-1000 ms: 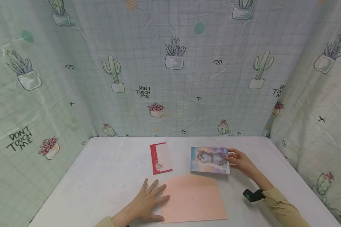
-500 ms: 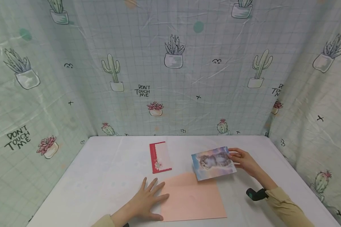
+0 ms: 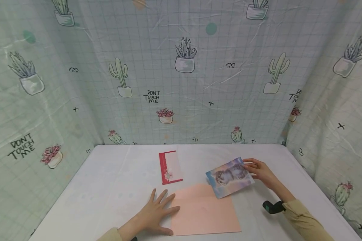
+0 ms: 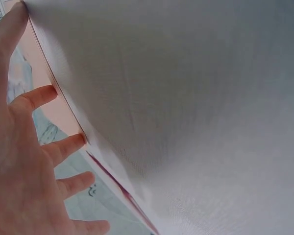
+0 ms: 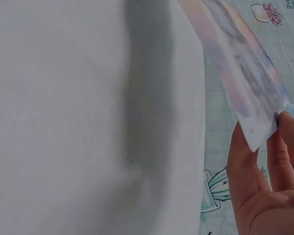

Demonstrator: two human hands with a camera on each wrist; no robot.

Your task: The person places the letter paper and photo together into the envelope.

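Observation:
My right hand [image 3: 258, 170] pinches the right end of a kitten picture card [image 3: 230, 177] between thumb and fingers. In the right wrist view the card [image 5: 245, 73] slants up from the fingertips, raised off the table. Its near left corner overlaps the flap of a peach envelope [image 3: 205, 214] in the head view. The envelope lies flat with its flap spread away from me. My left hand [image 3: 156, 212] has its fingers spread and straight, thumb and fingertips resting on the envelope's left edge. The left wrist view shows the fingertips along that edge of the envelope [image 4: 44, 73].
A red and white card with flowers [image 3: 171, 168] lies on the white table [image 3: 108, 187] behind the left hand. A black wrist device [image 3: 273, 207] sits under the right sleeve. Curtains printed with cacti [image 3: 184, 100] hang beyond the table's back and side edges.
My right hand has turned the kitten card from level to tilted and brought it nearer, so it now overlaps the envelope's flap. The left hand stays on the envelope's edge.

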